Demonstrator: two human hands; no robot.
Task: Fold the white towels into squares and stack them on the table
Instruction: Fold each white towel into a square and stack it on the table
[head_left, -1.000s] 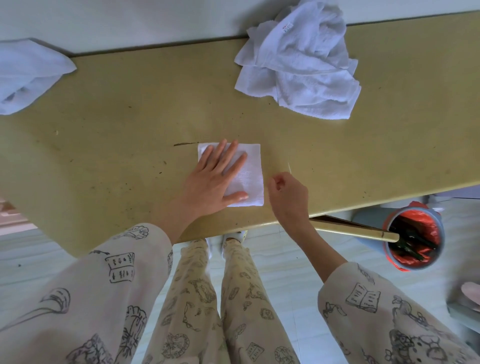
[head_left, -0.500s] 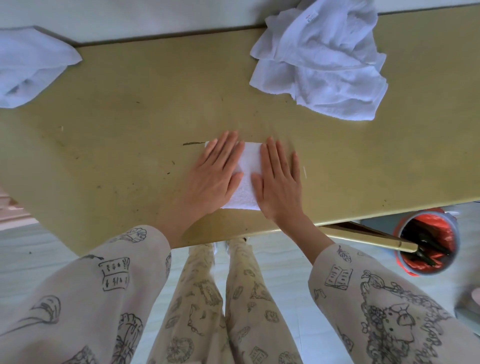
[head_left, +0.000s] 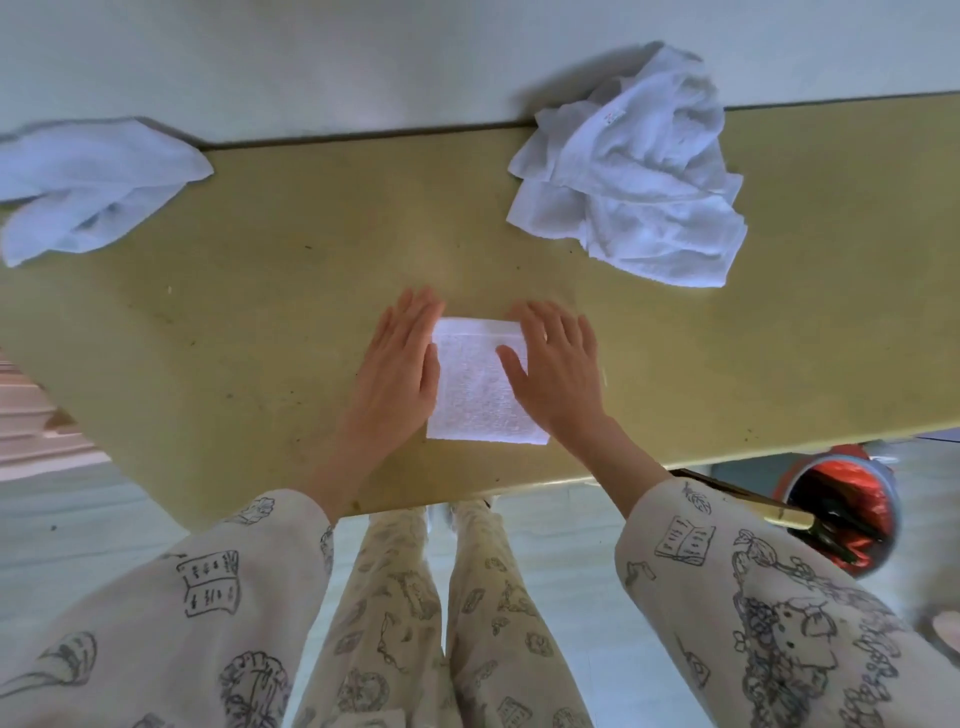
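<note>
Folded towel (head_left: 480, 387), a small white square, lies flat on the table (head_left: 260, 312) near its front edge. Left hand (head_left: 397, 371) flat at its left edge, fingers straight, grip apart. Right hand (head_left: 553, 366) flat over its right side, thumb on the cloth, grip apart. Crumpled towels (head_left: 631, 171) far right; another towel (head_left: 85, 182) far left.

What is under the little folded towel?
Only the yellow table shows around the folded towel. The right hand rests on its edge, the left hand beside it. Anything beneath is covered.
</note>
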